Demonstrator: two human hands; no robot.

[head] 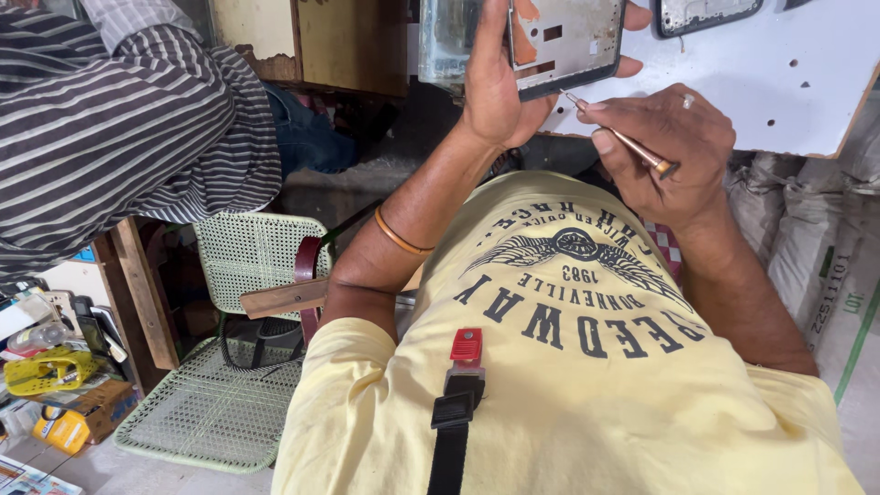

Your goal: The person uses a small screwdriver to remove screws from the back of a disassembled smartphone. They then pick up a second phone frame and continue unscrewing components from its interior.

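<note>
While gripped upright in the left hand (495,82), fingers clamped round its edges, a bare metal phone frame with a grey rim and orange patches (568,41), held just above the near edge of the white drilled counter board (788,82). Right hand (665,151) closed in a pen grip on a slim copper-coloured screwdriver (623,137), tip touching the frame's lower edge near its bottom corner. Ring on a right finger; orange bangle (400,235) on the left forearm. Second dark phone shell (706,14) lying flat at the counter's far edge. Pale yellow printed T-shirt (568,367) filling the foreground, black strap with red clip (463,385) across it. Off to the left: another person's striped sleeve (137,119), a green mesh chair (247,275), cluttered boxes.

Likely risks: tip skidding off the thin rim and jabbing the left palm, because the frame is unsupported in mid-air; a loosened screw dropping into the lap, since nothing lies beneath to catch it.
</note>
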